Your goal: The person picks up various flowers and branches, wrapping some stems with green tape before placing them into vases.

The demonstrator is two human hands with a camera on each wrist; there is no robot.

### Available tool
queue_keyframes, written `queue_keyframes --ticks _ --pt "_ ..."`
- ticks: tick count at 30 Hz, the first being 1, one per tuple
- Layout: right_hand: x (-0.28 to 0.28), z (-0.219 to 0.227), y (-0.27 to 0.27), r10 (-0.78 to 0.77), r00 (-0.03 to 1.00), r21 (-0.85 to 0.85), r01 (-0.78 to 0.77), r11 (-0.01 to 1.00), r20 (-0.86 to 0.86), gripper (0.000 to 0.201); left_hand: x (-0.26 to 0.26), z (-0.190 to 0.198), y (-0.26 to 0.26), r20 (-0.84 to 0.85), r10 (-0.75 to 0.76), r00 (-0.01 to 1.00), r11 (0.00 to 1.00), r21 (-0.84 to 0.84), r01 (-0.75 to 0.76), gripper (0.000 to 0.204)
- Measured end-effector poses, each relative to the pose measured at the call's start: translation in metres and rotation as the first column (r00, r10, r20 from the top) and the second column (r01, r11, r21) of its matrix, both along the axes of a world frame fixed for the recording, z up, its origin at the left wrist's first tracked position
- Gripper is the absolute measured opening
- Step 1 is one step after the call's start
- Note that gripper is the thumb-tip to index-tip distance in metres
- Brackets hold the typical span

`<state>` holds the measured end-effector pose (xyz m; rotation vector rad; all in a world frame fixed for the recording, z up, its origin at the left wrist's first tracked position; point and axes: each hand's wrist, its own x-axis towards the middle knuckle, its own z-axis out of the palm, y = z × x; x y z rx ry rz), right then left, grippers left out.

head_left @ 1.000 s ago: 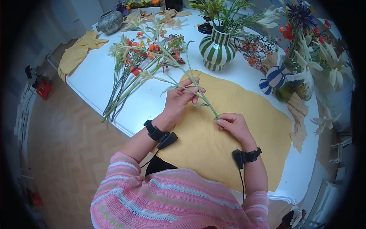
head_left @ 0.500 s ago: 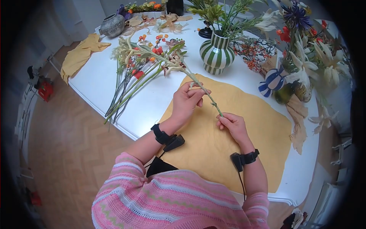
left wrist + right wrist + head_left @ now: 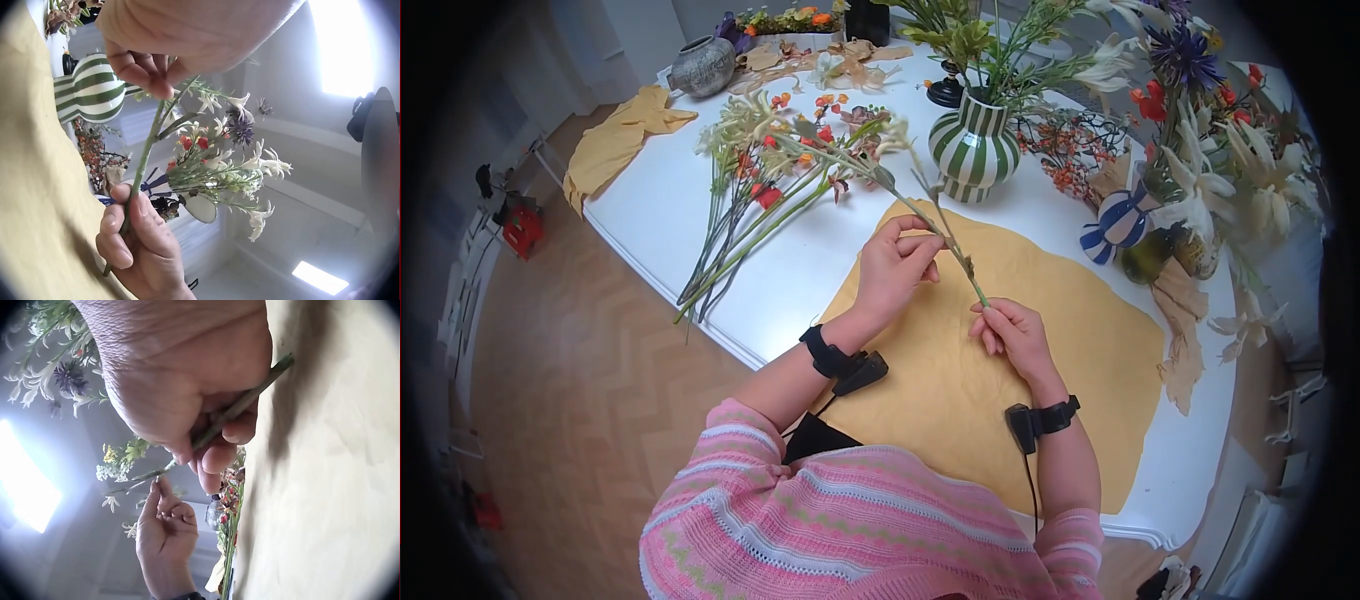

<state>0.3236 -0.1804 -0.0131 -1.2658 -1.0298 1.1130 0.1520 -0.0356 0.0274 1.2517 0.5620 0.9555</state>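
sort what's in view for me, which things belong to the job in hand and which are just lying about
Seemingly part of the job:
flower stem, held by the left grip and right grip
yellow sheet spread beneath them
loose flower bundle, perhaps more stock

Seemingly just lying about:
grey pot at the far end
crumpled yellow cloth
blue-striped vase
green-striped vase
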Motion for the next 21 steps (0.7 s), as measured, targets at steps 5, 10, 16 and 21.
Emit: queue_keyframes --ticks 5,10,16,21 --pt "0.006 0.002 -0.003 0.054 0.996 0.007 -0.053 0.999 -0.078 0.023 0.003 -0.005 0.0 -0.046 0.067 0.997 0.997 0.049 -0.065 0.036" --pt "0.01 0.002 -0.005 0.105 0.981 0.033 -0.101 0.994 -0.163 0.023 0.003 -0.003 0.004 0.041 0.196 0.98 0.977 0.074 -0.199 0.043" --pt "0.014 0.005 -0.006 0.171 0.954 -0.023 -0.183 0.983 -0.248 0.024 -0.006 0.001 0.014 0.188 0.077 0.979 0.995 -0.072 -0.065 0.035" --pt "0.016 0.0 -0.005 0.21 0.932 -0.039 -0.232 0.972 -0.296 0.025 -0.006 -0.001 0.013 0.247 0.038 0.968 0.994 -0.106 -0.012 0.026"
